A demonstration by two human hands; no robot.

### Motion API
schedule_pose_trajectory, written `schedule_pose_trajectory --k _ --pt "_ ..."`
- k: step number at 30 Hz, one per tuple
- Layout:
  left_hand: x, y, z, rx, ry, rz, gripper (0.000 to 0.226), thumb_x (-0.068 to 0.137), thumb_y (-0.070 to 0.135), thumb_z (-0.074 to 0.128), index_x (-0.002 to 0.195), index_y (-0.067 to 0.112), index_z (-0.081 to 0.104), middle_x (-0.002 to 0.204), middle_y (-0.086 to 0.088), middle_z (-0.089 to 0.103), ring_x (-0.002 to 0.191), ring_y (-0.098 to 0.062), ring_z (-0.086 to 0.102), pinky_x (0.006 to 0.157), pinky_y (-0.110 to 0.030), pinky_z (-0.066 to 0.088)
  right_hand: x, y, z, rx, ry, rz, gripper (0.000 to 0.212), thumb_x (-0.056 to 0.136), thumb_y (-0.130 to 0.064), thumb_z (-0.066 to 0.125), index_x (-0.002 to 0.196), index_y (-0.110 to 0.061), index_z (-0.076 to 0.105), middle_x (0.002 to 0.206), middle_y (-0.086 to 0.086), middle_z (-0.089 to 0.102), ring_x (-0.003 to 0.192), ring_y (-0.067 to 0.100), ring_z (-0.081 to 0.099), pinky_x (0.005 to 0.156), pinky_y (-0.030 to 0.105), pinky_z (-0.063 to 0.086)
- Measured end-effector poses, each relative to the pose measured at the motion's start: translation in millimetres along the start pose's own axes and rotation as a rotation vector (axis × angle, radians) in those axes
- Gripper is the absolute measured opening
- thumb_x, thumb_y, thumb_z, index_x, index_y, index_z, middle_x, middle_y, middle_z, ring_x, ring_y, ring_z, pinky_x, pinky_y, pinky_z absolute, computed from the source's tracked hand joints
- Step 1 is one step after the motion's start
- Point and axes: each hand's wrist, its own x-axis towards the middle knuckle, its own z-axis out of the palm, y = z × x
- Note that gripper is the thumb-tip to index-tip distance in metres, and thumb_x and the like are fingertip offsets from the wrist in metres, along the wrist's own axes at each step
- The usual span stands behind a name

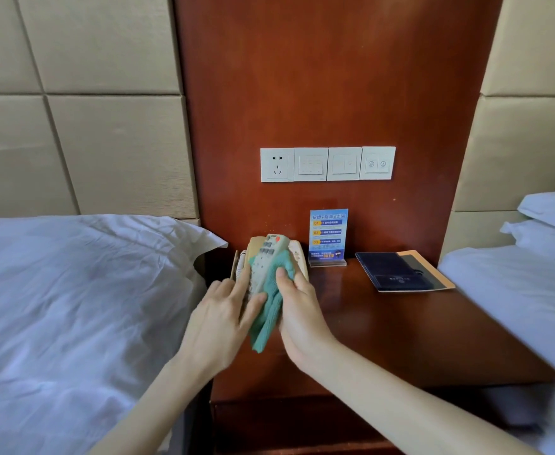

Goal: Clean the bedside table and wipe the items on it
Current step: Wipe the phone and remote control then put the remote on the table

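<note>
Probably the remote point(265, 257), held by the left hand point(223, 311) over the telephone point(299, 256) on the bedside table point(401, 323), could slip if the right hand point(300, 307), pinching the green cloth point(269, 303), rubs too hard.

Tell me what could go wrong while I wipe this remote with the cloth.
The remote, held by the left hand, could slip onto the telephone behind it. The green cloth in the right hand may press buttons. That hand works near the blue sign, which could tip.
</note>
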Motion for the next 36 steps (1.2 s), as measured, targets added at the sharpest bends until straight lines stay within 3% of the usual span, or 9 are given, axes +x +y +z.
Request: schedule_pose_trajectory --k 5,10,14,21,28,32,36 --pt "4.3 0.3 -9.1 -0.037 0.090 -0.003 0.077 0.080 0.067 0.033 0.146 0.027 0.032 0.084 0.008 0.045 0.084 -0.012 0.045 0.070 -0.026 0.044 2.4 -12.6 5.0 0.107 0.000 -0.040 0.030 0.102 -0.014 0.039 0.127 -0.015 0.054 0.120 0.012 0.065 0.108 0.020 0.063 0.099 0.042 0.048" --pt "3.5 8.8 -13.4 -0.178 0.091 -0.008 0.079 0.077 0.068 0.042 0.145 0.027 0.035 0.084 0.008 0.046 0.076 -0.008 0.049 0.069 -0.022 0.044 12.2 -33.1 3.9 0.159 0.036 -0.104 0.033 0.101 -0.023 0.041 0.133 -0.029 0.049 0.121 0.007 0.064 0.111 0.021 0.062 0.098 0.046 0.049" --pt "4.8 12.1 -15.1 -0.211 0.080 -0.003 0.079 0.078 0.067 0.039 0.142 0.022 0.041 0.079 0.007 0.047 0.072 -0.008 0.051 0.067 -0.021 0.042 4.7 -23.4 3.2 0.159 0.049 0.004 0.025 0.100 -0.027 0.043 0.120 -0.022 0.058 0.112 0.009 0.069 0.101 0.022 0.067 0.093 0.046 0.052" --pt "2.7 10.4 -14.0 -0.107 0.139 -0.017 0.067 0.087 0.056 0.050 0.141 0.016 0.042 0.088 0.001 0.053 0.080 -0.015 0.055 0.071 -0.034 0.051 -6.3 -10.2 6.6 0.260 -0.034 0.161 0.030 0.100 -0.020 0.044 0.126 -0.014 0.058 0.118 0.014 0.067 0.110 0.028 0.064 0.100 0.046 0.047" --pt "-1.3 8.9 -6.1 -0.096 0.147 0.018 0.071 0.086 0.058 0.041 0.142 0.014 0.040 0.089 0.002 0.049 0.080 -0.013 0.053 0.071 -0.025 0.048 -12.5 -6.7 -2.8 0.308 -0.053 0.280 0.028 0.100 -0.020 0.043 0.120 -0.011 0.061 0.110 0.014 0.070 0.102 0.027 0.067 0.084 0.039 0.054" --pt "-4.1 9.6 0.2 -0.107 0.094 0.017 0.074 0.088 0.060 0.042 0.146 0.015 0.033 0.091 0.002 0.048 0.081 -0.013 0.053 0.075 -0.022 0.046 -13.8 -6.6 -14.3 0.258 -0.048 0.351 0.027 0.101 -0.020 0.042 0.118 -0.010 0.061 0.113 0.016 0.069 0.106 0.030 0.064 0.085 0.041 0.052" --pt "-5.8 14.5 7.8 -0.059 0.051 0.020 0.068 0.086 0.052 0.045 0.141 0.012 0.042 0.088 -0.003 0.050 0.081 -0.019 0.056 0.076 -0.028 0.048 -7.4 -14.2 -35.5 0.125 -0.005 0.353 0.025 0.099 -0.016 0.047 0.116 -0.007 0.062 0.112 0.017 0.069 0.104 0.030 0.065 0.089 0.043 0.052"
